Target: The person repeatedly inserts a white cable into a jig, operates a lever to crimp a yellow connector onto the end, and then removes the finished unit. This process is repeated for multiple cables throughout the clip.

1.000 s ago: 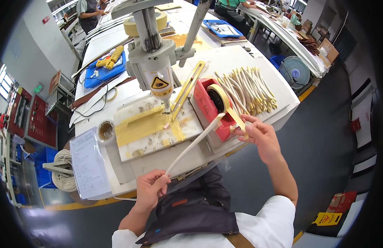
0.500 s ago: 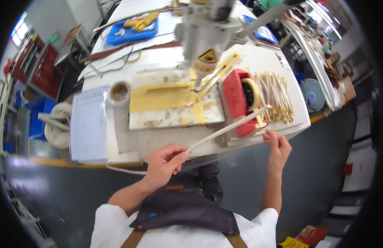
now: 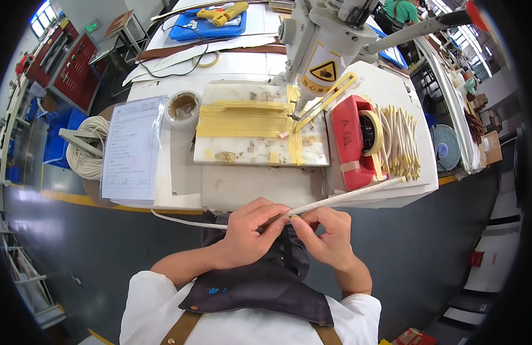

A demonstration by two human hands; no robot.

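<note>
The left hand [image 3: 255, 230] has its grip closed on the pale cord [image 3: 352, 195], held in front of the bench [image 3: 179, 201], its free end reaching past the red tape dispenser [image 3: 351, 138]. The right hand [image 3: 326, 238] pinches right beside it, seemingly with a yellow scrap, probably tape, at the fingertips; the fingers hide most of it. To wrap well, keep the left pinch steady, start the tape square, roll it snugly and press the overlap flat.
</note>
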